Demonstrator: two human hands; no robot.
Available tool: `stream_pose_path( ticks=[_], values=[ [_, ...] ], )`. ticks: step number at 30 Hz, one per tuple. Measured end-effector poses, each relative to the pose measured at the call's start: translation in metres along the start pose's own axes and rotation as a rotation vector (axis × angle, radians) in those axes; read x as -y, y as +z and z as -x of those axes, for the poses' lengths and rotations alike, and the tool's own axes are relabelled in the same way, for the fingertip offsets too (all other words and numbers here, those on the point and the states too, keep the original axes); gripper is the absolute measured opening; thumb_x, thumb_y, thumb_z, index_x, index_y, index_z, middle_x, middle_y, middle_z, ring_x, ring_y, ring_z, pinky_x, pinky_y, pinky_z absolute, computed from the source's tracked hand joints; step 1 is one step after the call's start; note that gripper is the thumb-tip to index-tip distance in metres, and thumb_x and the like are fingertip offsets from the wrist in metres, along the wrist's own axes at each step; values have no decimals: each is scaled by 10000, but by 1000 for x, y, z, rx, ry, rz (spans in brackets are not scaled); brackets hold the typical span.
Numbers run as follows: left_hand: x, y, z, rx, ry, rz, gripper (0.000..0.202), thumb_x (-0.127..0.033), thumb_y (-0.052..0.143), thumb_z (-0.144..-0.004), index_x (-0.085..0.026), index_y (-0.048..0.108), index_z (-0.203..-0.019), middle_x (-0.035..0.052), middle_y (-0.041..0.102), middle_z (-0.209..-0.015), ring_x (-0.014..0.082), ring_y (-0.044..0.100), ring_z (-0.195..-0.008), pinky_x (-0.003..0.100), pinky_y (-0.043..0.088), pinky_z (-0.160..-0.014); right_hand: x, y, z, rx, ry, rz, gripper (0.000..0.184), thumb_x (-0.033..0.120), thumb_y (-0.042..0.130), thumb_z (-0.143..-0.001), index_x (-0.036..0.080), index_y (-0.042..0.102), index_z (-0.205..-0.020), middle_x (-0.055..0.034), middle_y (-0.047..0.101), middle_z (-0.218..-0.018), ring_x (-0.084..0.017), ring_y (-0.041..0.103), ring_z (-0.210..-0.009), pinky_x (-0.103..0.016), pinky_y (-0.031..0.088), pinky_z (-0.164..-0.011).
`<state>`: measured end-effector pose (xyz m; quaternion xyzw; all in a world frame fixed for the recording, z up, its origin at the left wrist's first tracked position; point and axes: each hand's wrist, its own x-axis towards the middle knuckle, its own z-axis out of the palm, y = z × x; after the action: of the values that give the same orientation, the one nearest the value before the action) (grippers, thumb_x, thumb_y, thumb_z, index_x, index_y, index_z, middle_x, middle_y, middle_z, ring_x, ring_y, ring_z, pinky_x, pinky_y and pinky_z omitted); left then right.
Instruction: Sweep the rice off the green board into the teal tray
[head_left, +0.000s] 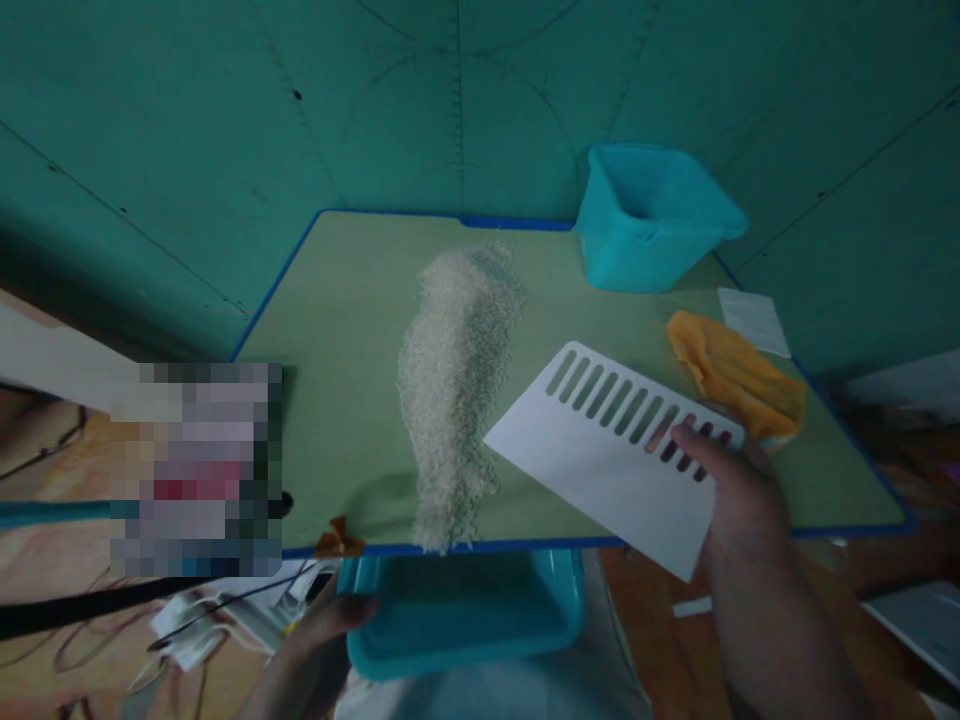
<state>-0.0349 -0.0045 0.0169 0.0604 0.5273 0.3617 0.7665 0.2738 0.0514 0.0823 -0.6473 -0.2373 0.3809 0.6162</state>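
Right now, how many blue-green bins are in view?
2: one bin stands on the table, far right; the other bin is held by the left hand, below the table's near edge.

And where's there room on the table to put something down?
The widest bare patch of tabletop is left of the white grain pile, out to the blue edge. A smaller one lies between the pile and the turquoise bin. It's crowded on the right: the right hand holds the slotted scraper beside the orange cloth.

dim light — green wall (225, 120) behind, brown floor (660, 640) below.
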Motion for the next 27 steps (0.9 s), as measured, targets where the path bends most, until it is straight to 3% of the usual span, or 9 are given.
stream_pose_path(
  ticks=[7, 16, 21, 27],
  values=[
    [-3, 1, 2, -72, 59, -57, 342, -220, 766, -531, -257, 764, -871, 7, 792, -885, 350, 615, -1077, 392, 499, -901, -6, 0, 0, 37, 22, -15, 110, 238, 690, -588, 197, 589, -606, 45, 556, -474, -111, 469, -393, -224, 329, -391],
    [-3, 9, 9, 9, 65, -62, 75, -237, 711, -603, -261, 746, -665, 13, 792, -790, 347, 621, -1065, 421, 505, -883, -15, -8, -1, 156, -42, 43, 165, 280, 698, -604, 192, 560, -630, 50, 545, -485, -111, 462, -418, -223, 317, -422],
    [2, 9, 2, 93, 56, -58, 187, -189, 712, -581, -267, 757, -746, -11, 789, -803, 318, 636, -1047, 396, 482, -909, -16, -14, 6, 244, -27, 72, 185, 316, 702, -621, 188, 568, -627, 40, 553, -474, -115, 463, -407, -217, 318, -409],
    [7, 11, 0, 116, 78, -69, 239, -186, 667, -623, -243, 753, -838, -5, 788, -802, 335, 670, -963, 384, 513, -820, -12, -16, 15, 250, 8, 58, 199, 303, 728, -593, 196, 572, -651, 38, 584, -496, -115, 489, -413, -207, 345, -421]
  ],
)
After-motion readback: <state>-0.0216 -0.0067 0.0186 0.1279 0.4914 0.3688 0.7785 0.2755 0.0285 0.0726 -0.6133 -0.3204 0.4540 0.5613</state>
